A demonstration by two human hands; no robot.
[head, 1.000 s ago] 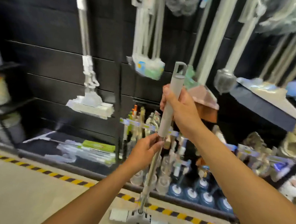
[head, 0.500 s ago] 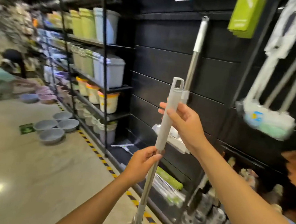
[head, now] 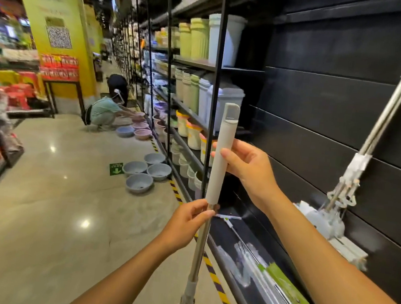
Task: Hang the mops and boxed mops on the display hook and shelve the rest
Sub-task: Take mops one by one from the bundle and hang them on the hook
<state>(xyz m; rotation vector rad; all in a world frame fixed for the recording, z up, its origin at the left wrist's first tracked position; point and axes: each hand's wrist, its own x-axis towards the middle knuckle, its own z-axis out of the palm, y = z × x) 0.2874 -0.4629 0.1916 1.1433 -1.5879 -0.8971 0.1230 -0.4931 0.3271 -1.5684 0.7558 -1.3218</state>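
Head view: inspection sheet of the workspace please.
surface: polished beige floor, yellow-black tape along the shelf base.
job's things: grey-handled steel-pole mop held upright, unhung; white-handled steel mop against the black wall panel; green flat boxes on the bottom shelf.
clutter: grey plastic basins on the floor.
grips: left hand pinches the steel pole below the grey sleeve; right hand holds the sleeve.
cables: nothing seen.
surroundings: black shelving with lidded plastic bins; crouching person down the aisle.
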